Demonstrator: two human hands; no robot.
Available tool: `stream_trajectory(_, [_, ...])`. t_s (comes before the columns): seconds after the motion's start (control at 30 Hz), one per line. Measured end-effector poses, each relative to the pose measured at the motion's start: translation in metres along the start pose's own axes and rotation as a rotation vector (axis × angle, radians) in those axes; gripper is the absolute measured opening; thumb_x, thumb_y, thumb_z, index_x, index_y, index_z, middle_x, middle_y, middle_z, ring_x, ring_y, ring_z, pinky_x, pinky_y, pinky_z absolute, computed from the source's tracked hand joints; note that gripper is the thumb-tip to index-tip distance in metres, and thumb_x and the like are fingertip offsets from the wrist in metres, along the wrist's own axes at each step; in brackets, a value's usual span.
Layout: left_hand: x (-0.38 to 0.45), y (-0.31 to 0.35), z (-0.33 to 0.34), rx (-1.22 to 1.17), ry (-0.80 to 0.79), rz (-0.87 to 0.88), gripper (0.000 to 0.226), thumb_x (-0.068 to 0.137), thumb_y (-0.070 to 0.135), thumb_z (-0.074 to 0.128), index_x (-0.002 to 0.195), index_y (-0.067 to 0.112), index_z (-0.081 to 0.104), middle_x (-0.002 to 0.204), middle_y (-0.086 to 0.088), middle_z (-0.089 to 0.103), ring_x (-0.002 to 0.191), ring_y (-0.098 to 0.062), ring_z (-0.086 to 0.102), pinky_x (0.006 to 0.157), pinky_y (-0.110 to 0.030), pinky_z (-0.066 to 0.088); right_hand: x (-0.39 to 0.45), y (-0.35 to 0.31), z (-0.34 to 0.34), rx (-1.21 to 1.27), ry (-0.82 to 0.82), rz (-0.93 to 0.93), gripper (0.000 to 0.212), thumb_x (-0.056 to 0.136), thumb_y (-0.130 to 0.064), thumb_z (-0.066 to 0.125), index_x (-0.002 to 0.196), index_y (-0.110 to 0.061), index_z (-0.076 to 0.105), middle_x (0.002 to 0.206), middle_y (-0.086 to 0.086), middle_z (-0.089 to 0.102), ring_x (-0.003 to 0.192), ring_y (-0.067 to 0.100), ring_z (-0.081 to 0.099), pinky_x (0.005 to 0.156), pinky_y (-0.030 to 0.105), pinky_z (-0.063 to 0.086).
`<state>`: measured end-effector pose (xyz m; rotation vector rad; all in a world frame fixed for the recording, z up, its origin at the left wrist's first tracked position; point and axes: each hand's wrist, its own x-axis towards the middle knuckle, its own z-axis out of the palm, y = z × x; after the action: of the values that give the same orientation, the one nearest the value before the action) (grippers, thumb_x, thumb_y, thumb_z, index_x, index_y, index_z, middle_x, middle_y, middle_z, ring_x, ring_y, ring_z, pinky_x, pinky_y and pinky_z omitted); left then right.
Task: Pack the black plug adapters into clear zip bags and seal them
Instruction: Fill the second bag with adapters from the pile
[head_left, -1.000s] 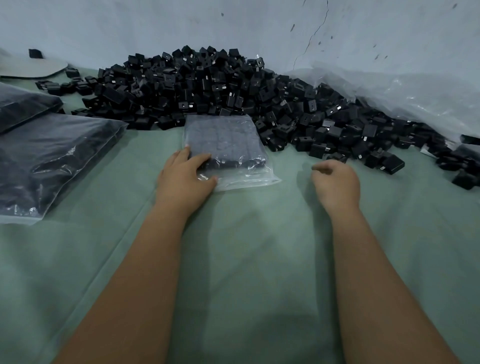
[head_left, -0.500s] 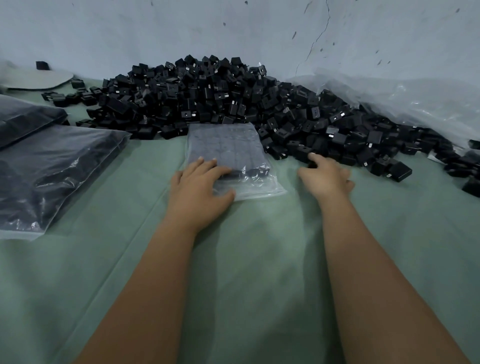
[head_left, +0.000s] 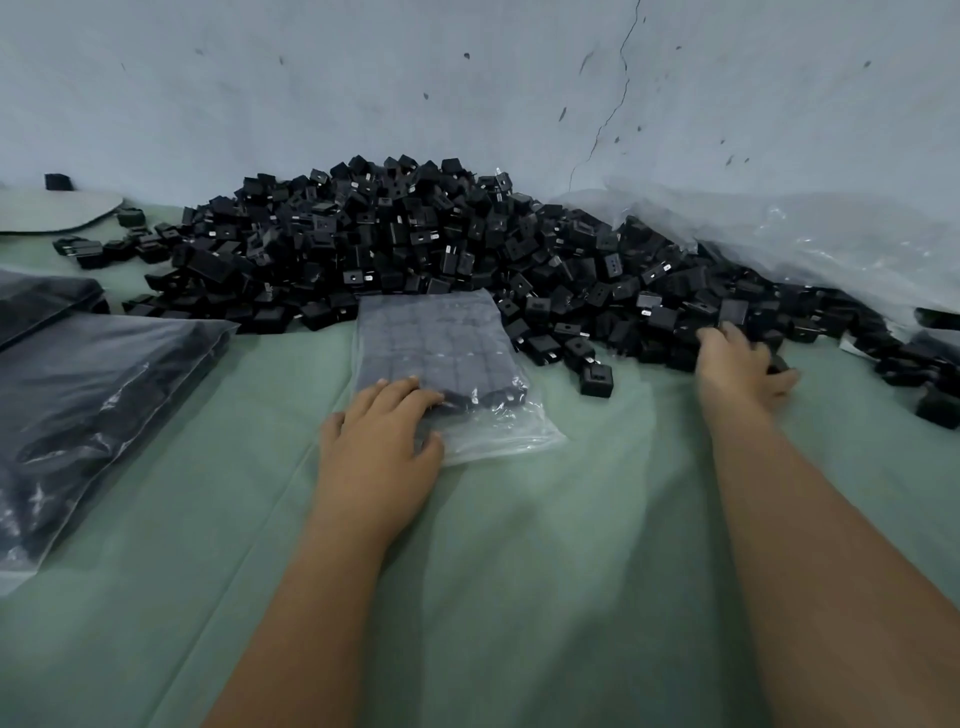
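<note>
Left hand (head_left: 382, 436) flat on the near end of a clear zip bag (head_left: 441, 364) filled with rows of black plug adapters, fingers straight and slightly spread, bag's far edge touching the big loose adapter pile (head_left: 415, 244) against the cracked grey wall (head_left: 467, 78). Right hand (head_left: 740, 364) blurred at the pile's near right edge, fingers curled among loose adapters, hold on one impossible to tell. Open green cloth (head_left: 545, 571) between and before the arms; larger filled bags (head_left: 88, 415) at left, crumpled clear plastic (head_left: 805, 234) at right.
</note>
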<state>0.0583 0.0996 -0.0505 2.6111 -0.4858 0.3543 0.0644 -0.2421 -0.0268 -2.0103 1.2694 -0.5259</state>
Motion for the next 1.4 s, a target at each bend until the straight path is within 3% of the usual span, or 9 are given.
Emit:
stream_trajectory(0.27, [0.001,0.0,0.001,0.008,-0.002,0.003,0.041,0.092,0.03,0.051,0.133,0.039,0.048,0.15,0.018,0.036,0.142,-0.011,0.021,0.113,-0.04,0.02,-0.06,-0.013,0.039,0.199,-0.168,-0.268,0.065,0.085,-0.036,0.048,0.145,-0.049,0.027,0.157,-0.014,0.02,0.145,0.031,0.004,0.115,0.039,0.01])
stream_trajectory(0.4, [0.0,0.0,0.002,0.006,0.003,0.007,0.043,0.092,0.026,0.05,0.134,0.037,0.048,0.15,0.016,0.037,0.143,-0.013,0.023,0.112,-0.041,0.021,-0.09,0.002,0.041,0.336,-0.044,-0.444,0.071,0.082,-0.007,0.055,0.145,-0.034,0.037,0.149,-0.012,0.034,0.13,0.015,0.04,0.092,0.013,0.031])
stream_trajectory(0.5, [-0.002,0.0,0.002,0.005,0.006,0.017,0.044,0.092,0.024,0.048,0.135,0.036,0.048,0.15,0.015,0.037,0.143,-0.013,0.023,0.112,-0.041,0.02,-0.11,0.008,0.037,0.463,-0.059,-0.41,0.064,0.078,0.006,0.052,0.133,-0.027,0.052,0.135,-0.005,0.051,0.106,0.011,0.058,0.083,0.017,0.044])
stream_trajectory(0.67, [-0.006,0.003,0.001,0.047,-0.016,0.029,0.046,0.095,0.028,0.045,0.14,0.035,0.044,0.155,0.011,0.033,0.147,-0.016,0.018,0.116,-0.041,0.014,-0.129,0.011,0.034,0.39,-0.073,-0.439,0.049,0.079,0.004,0.055,0.121,-0.021,0.061,0.126,-0.001,0.054,0.102,0.011,0.059,0.073,0.01,0.042])
stream_trajectory(0.73, [-0.009,0.005,0.0,0.068,0.024,0.062,0.043,0.094,0.031,0.048,0.137,0.033,0.05,0.153,0.008,0.038,0.146,-0.017,0.023,0.116,-0.043,0.013,-0.13,0.013,0.032,0.272,-0.018,-0.483,0.057,0.078,0.0,0.057,0.13,-0.023,0.055,0.133,-0.002,0.048,0.11,0.017,0.05,0.082,0.014,0.037])
stream_trajectory(0.9, [-0.013,0.007,-0.007,-0.112,0.12,0.238,0.029,0.084,0.024,0.065,0.113,0.023,0.068,0.114,0.005,0.064,0.111,-0.02,0.051,0.095,-0.035,0.038,-0.128,0.014,0.032,0.152,-0.163,-0.523,0.065,0.08,-0.007,0.057,0.139,-0.032,0.047,0.129,-0.001,0.058,0.119,0.022,0.048,0.1,0.03,0.041])
stream_trajectory(1.1, [-0.012,0.004,-0.004,-0.157,-0.002,0.212,0.033,0.082,0.03,0.069,0.115,0.029,0.066,0.101,0.011,0.061,0.097,-0.012,0.051,0.089,-0.03,0.04,-0.127,0.014,0.033,0.2,-0.138,-0.505,0.045,0.084,-0.011,0.063,0.124,-0.031,0.06,0.114,-0.003,0.063,0.105,0.02,0.056,0.09,0.033,0.048])
stream_trajectory(1.23, [-0.006,0.005,-0.006,-0.207,0.004,0.121,0.015,0.089,0.023,0.064,0.101,0.022,0.073,0.103,0.005,0.068,0.102,-0.019,0.056,0.09,-0.036,0.046,-0.139,0.003,0.028,0.523,-0.172,-0.514,0.042,0.087,-0.005,0.059,0.123,-0.026,0.062,0.099,-0.01,0.065,0.071,-0.006,0.057,0.068,0.007,0.044])
stream_trajectory(1.4, [-0.005,0.003,-0.011,-0.122,0.165,0.002,0.013,0.088,0.03,0.065,0.094,0.025,0.076,0.099,0.004,0.072,0.102,-0.023,0.058,0.092,-0.038,0.044,-0.189,-0.023,0.033,0.869,-0.255,-0.528,0.034,0.086,-0.01,0.065,0.118,-0.019,0.065,0.1,-0.01,0.067,0.085,-0.004,0.062,0.072,0.008,0.047])
